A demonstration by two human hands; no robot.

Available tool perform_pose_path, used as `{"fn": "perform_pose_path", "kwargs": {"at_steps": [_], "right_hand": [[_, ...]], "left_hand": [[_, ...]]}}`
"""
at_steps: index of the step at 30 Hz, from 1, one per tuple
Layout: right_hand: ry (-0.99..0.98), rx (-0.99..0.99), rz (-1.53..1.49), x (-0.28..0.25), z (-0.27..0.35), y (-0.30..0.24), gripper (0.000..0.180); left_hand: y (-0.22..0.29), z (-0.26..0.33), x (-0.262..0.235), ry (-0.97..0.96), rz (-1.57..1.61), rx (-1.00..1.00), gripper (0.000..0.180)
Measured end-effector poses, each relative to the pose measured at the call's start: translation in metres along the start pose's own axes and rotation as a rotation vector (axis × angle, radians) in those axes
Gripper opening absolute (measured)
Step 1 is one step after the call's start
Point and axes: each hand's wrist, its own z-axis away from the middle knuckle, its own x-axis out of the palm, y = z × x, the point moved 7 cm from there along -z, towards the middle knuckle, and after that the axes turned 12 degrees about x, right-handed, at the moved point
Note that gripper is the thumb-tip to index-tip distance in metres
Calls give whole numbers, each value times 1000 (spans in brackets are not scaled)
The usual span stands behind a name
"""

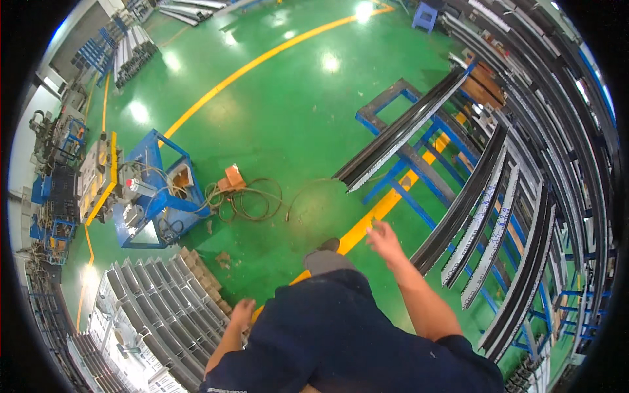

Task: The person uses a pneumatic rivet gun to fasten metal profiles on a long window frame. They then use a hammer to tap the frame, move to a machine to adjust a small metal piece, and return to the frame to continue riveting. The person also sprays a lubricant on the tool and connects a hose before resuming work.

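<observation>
My right hand [385, 242] hangs in front of me above the green floor, fingers loosely bent and apart, with nothing in it. Nearest to it are long black and silver metal profiles [452, 226] lying across a blue rack to the right. My left hand [243, 313] is low at my left side, close to a stack of silver profiles [157, 288] with brown cardboard strips [203, 275] along one edge. It touches nothing I can see; its fingers are too small and blurred to read. One dark shoe [329, 245] shows ahead of my body.
A blue-framed machine [157, 196] stands at the left. A cable coil [255, 200] and an orange-brown box [232, 178] lie on the floor beside it. Blue trestles [419, 157] with a long profile [400, 131] stand ahead right. More profiles fill racks along the right; a blue stool [425, 17] is farther off.
</observation>
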Motion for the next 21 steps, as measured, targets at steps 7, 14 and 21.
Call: {"fn": "perform_pose_path", "kwargs": {"at_steps": [7, 14, 21], "right_hand": [[244, -48, -245, 5, -127, -74, 93], [408, -115, -486, 19, -157, -88, 80], [585, 45, -484, 31, -145, -81, 73]], "left_hand": [[175, -109, -70, 13, -109, 236, 46], [444, -208, -21, -237, -246, 841, 57], [518, -301, 100, -576, -528, 760, 45]]}}
